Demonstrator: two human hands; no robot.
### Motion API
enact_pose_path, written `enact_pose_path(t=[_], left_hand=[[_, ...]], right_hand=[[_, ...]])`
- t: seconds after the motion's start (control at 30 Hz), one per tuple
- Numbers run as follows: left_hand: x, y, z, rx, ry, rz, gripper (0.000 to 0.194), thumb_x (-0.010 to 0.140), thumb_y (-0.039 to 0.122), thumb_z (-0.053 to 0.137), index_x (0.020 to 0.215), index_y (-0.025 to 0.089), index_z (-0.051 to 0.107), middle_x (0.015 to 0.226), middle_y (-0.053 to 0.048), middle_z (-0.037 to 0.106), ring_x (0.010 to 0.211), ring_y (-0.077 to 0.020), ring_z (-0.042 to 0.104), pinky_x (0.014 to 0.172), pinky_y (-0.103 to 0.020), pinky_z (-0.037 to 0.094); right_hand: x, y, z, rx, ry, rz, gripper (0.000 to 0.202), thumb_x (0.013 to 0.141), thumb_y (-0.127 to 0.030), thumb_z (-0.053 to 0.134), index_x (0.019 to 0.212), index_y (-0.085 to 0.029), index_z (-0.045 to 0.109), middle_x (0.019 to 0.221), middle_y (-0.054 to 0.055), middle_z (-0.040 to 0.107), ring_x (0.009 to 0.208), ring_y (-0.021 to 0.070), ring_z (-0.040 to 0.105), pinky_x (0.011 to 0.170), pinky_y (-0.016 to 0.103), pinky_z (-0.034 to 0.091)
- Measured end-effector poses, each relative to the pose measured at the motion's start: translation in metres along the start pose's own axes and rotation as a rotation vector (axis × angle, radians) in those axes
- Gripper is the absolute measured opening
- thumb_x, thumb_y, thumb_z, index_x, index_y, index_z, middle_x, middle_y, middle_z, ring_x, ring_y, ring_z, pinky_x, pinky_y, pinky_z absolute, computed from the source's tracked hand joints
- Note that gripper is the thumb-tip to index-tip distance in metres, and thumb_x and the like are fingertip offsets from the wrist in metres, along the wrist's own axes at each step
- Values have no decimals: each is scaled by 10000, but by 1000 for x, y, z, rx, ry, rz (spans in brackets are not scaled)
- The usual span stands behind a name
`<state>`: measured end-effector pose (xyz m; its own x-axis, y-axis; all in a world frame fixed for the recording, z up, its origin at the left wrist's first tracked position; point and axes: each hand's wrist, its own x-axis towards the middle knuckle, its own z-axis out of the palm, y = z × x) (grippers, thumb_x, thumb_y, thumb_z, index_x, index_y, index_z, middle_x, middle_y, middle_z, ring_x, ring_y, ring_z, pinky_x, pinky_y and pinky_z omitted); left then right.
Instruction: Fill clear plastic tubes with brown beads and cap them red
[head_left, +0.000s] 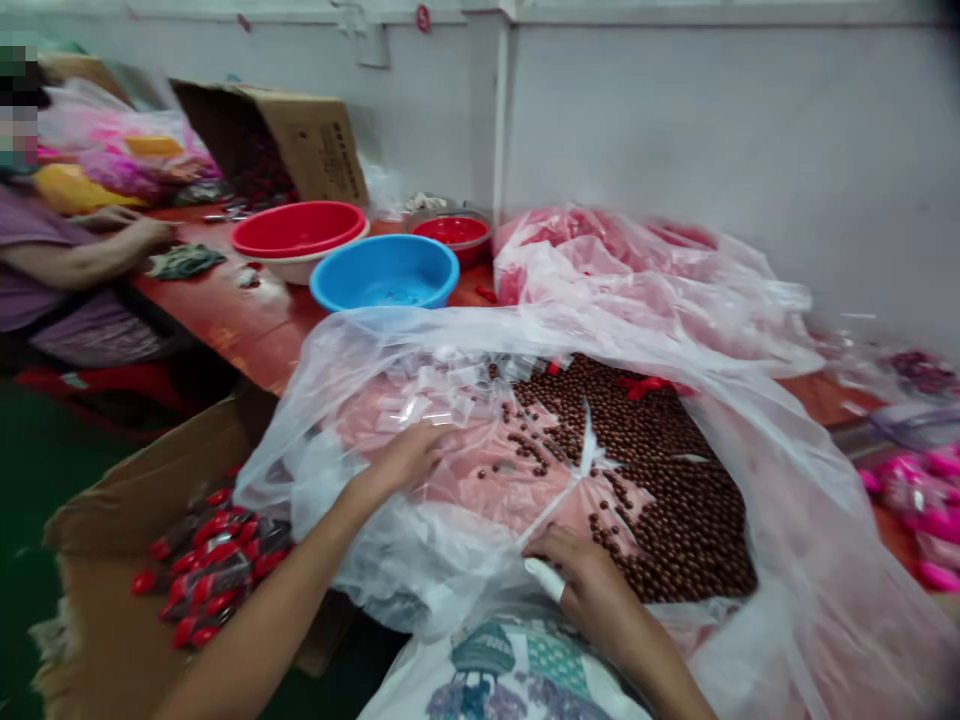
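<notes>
Left hand (412, 455), fingertips blurred, near clear packets (424, 405); right hand (566, 565), fingers loosely bent, rests at the near plastic sheet (810, 560), and whether either pinches anything I cannot tell. Brown beads (690, 520) lie on the sheet over the table (259, 345), partly covered, too many to count. Counted: one blue basin (384, 275), one lower carton (105, 580) cut off below, one co-worker (75, 260) cut off left.

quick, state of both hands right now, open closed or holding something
Left hand: beside clear plastic pieces; grip can't be told.
Right hand: over the plastic sheet; grip can't be told.
</notes>
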<state>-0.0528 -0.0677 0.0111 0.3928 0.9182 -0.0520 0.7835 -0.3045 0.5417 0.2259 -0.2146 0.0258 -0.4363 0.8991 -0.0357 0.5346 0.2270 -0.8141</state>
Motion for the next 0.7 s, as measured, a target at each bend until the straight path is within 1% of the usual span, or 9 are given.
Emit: enact_pose_path(t=[0.1,0.2,0.27,0.33,0.37,0.43,0.5,0.6,0.7], left_hand=[[0,13,-8,-127,103,-114,363,719,246,566,1078,203,591,809,-14,616,746,-185,581,697,-283,432],[3,52,-4,-494,118,-175,402,700,314,623,1073,197,535,769,18,597,672,-144,566,632,-243,429],[5,88,14,-748,16,-183,480,650,322,682,1087,197,528,850,-4,620,702,-147,582,625,-241,449],[8,122,41,-884,-160,-153,477,673,325,675,1118,211,547,1008,-38,621,783,-159,599,662,-257,469],[10,136,56,-910,-241,-141,443,681,320,672,1095,199,571,1013,-45,629,786,-159,601,677,-261,472],[16,155,84,-890,-314,-135,369,700,291,652,1044,164,609,963,-51,658,787,-165,608,707,-273,472],[23,162,105,-782,-291,-87,295,704,240,636,985,151,647,964,-55,676,855,-185,609,785,-295,461],[32,161,116,-605,-257,-20,250,713,206,611,950,165,679,967,-47,689,905,-202,608,841,-308,438],[35,161,119,-486,-293,-8,195,703,235,623,867,164,702,866,-39,700,821,-203,625,772,-297,455]], right_hand=[[-28,20,-18,-23,147,81,335,746,-38,459,959,-216,648,912,44,662,869,180,586,774,280,437],[-56,39,-36,-49,307,188,328,755,-68,444,979,-212,634,934,54,657,888,193,587,789,304,448],[-72,50,-45,-61,422,264,321,772,-89,428,999,-211,619,967,56,647,921,197,579,815,320,449],[-84,61,-53,-118,506,326,330,767,-92,424,1010,-213,611,986,55,637,946,204,565,845,345,440],[-89,66,-55,-165,521,347,361,745,-78,427,1023,-217,609,1002,52,633,961,210,556,864,361,432],[-96,73,-58,-261,499,372,448,685,-42,432,1050,-233,608,1034,42,628,975,218,543,885,382,420],[-103,79,-58,-314,438,383,502,649,-23,435,1061,-248,612,1038,33,629,962,217,544,871,377,429],[-110,84,-55,-316,391,375,517,644,-14,430,1066,-249,614,1034,33,624,959,210,546,856,360,443],[-116,88,-51,-295,433,360,531,647,-6,412,1095,-227,593,1076,49,600,1001,214,526,888,378,432]])
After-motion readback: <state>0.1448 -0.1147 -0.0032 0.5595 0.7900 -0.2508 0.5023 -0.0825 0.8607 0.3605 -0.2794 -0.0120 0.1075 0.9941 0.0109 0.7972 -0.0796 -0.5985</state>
